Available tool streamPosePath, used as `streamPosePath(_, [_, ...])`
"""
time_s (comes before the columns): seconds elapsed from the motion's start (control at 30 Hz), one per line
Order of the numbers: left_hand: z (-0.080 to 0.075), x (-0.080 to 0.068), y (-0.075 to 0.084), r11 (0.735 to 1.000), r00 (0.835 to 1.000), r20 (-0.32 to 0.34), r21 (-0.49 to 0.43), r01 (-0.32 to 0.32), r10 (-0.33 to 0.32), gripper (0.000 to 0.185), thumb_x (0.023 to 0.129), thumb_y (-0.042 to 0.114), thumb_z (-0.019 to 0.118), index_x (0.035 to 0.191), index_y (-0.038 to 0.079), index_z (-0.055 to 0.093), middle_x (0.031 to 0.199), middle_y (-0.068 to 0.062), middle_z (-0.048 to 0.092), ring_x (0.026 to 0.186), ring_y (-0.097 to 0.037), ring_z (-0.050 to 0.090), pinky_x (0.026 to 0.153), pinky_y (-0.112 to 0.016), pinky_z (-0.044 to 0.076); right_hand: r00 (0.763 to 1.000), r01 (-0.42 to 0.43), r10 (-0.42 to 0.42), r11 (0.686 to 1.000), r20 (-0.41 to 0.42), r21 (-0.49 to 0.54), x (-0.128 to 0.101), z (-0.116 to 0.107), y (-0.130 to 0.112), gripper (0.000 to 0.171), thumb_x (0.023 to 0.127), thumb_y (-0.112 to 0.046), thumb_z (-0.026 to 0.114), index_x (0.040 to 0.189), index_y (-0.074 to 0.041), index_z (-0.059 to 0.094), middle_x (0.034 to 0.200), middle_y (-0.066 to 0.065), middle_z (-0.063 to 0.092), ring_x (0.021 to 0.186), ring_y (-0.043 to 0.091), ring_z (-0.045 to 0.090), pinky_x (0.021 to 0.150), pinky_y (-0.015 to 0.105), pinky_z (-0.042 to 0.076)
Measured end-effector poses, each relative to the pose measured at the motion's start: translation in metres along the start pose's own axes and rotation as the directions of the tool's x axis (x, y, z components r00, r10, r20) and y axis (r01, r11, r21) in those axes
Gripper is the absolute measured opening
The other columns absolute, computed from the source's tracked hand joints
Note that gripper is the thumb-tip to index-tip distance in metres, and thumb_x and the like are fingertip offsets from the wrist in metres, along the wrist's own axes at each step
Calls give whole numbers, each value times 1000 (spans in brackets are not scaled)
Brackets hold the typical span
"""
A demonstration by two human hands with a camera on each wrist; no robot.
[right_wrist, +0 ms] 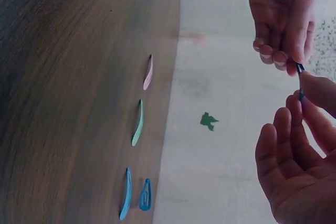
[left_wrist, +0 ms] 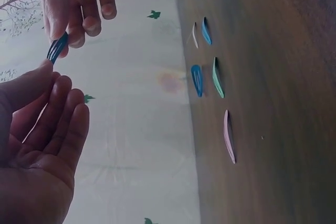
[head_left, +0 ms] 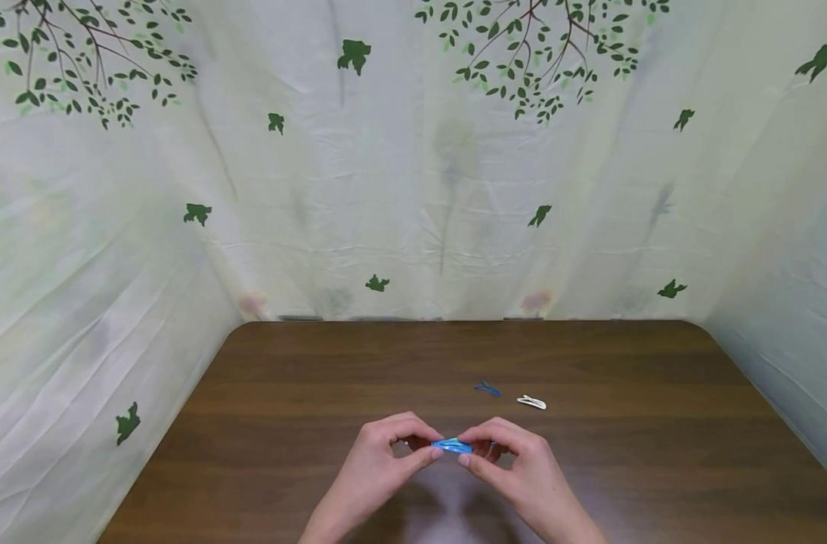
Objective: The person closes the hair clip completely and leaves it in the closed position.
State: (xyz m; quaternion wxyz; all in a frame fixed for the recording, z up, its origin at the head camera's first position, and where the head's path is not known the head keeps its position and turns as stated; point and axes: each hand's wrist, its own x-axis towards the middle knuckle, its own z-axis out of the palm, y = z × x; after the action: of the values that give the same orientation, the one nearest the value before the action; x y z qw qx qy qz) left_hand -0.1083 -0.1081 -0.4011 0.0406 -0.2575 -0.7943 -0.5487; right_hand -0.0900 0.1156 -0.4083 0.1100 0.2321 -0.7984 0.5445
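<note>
Both hands meet above the near middle of the surface [head_left: 264, 423], holding one blue hair clip [head_left: 451, 446] between them. Left hand [head_left: 379, 461]: thumb and forefinger pinch the clip's left end; in the left wrist view the other fingers [left_wrist: 63, 124] lie straight and loose, not curled. Right hand [head_left: 518, 465]: thumb and fingertips pinch the clip's right end; remaining fingers bent loosely beneath it. Clip is held clear of the surface, not resting on it. Its long axis runs left to right, from one hand straight across to the other, roughly parallel to the near edge of the surface. Each hand has an end, so neither is nearer; the clip's middle spans the small gap between the two sets of fingertips. Whether the clip is snapped open or closed: cannot tell from the head view; the left wrist view shows prongs slightly apart at the tip. Beyond the right hand, away from the person, two loose clips lie on the surface, well apart from the hands: a dark blue clip [head_left: 487, 389] and, just to its right, a white clip [head_left: 532, 402]. The wrist views show further clips lying flat in a line on the wood: a pink clip [left_wrist: 229, 136], a green clip [left_wrist: 217, 77], another blue pair [right_wrist: 135, 198]. Farthest back, a pale curtain [head_left: 413, 166] with printed branches and leaves encloses the surface on three sides.
</note>
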Motion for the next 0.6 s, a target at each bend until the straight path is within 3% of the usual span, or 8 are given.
streamPosePath(0.27, [-4,-5,1,999,999,30,1,36,-36,13,86,15,77,93,26,75,88,8,69,79,-11,64,71,-27,52,999,-42,41,999,32,27,1,5,2,17,85,-19,79,99,-26,71,88,-10,66,75,11,62,69,28,52])
streamPosePath(0.43, [-6,-8,-5,1000,999,37,18,24,-25,13,86,15,78,95,23,75,89,10,69,79,-11,64,73,-29,53,994,-63,62,998,92,10,3,8,6,16,85,-19,78,98,-27,71,88,-12,65,75,10,61,68,28,52])
streamPosePath(0.6, [-9,-11,-10,997,997,60,52,54,-57,14,85,13,78,96,22,76,91,12,70,78,-9,64,73,-29,53,987,-61,64,998,149,-22,4,12,12,16,85,-18,78,97,-27,72,85,-14,64,73,8,61,67,26,52])
